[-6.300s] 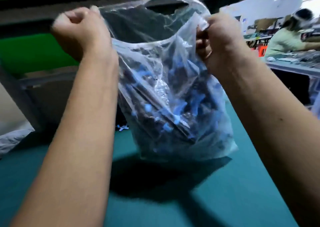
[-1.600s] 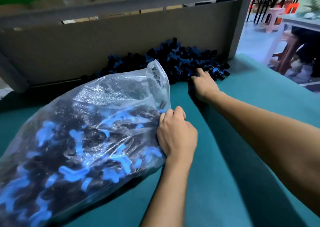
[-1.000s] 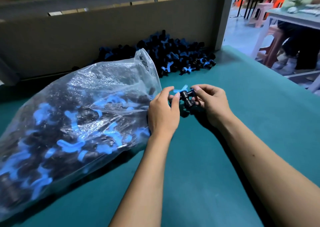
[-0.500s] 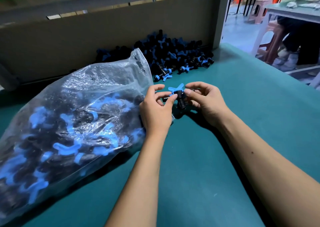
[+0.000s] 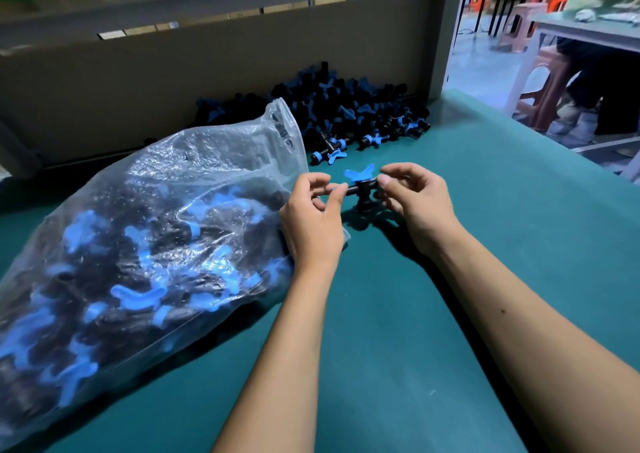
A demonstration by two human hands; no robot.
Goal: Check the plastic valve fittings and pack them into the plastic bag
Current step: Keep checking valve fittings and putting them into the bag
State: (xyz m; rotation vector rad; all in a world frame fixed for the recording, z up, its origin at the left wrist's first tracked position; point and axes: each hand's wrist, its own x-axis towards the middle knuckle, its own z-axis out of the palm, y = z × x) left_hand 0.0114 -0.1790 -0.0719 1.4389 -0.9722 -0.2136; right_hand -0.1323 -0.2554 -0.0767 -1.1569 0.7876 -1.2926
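Valve fitting [image 5: 362,189] was held just above counter [image 5: 433,331], between both hands. Long axis ran left-right. Left hand [image 5: 311,224] fingers [image 5: 337,194] pinched its left end; right hand [image 5: 415,203] fingers [image 5: 386,182] pinched right end. Blue handle pointed up. Bag [image 5: 145,244] lay on side, touching left hand, mouth toward pile [image 5: 353,113]. Left hand nearer bag, likely one to load it.

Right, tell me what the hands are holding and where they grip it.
One black valve fitting with a blue butterfly handle. The left hand pinches one end of its body, the right hand pinches the opposite end.
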